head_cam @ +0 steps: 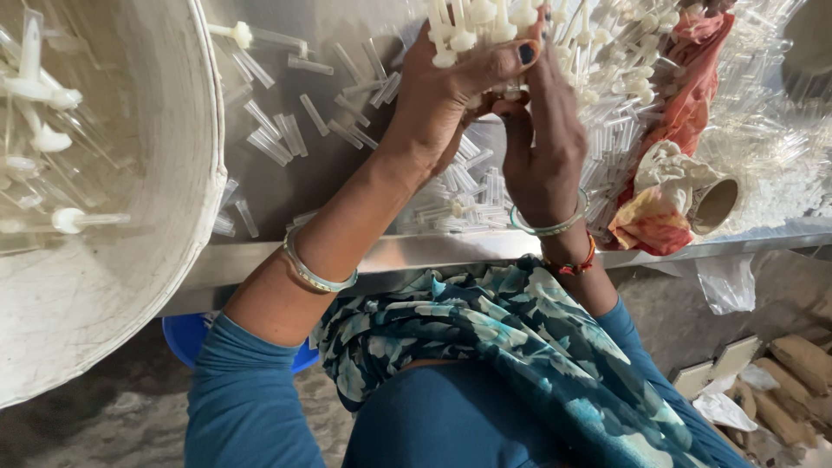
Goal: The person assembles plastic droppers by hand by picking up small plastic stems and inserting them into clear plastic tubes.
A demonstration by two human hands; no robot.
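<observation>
My left hand is closed around a bundle of white plastic plungers held upright near the top middle of the view. Pressed against it from the right, my right hand has its fingers on the same bundle. Both hands hover over a steel table strewn with clear plastic tubes. A denser heap of tubes and plungers lies just right of my hands. Bangles circle both wrists.
A large white basin holding several plungers fills the left side. A red-orange cloth and a tape roll lie at the right. Below the table are a blue tub and brown packets on the floor.
</observation>
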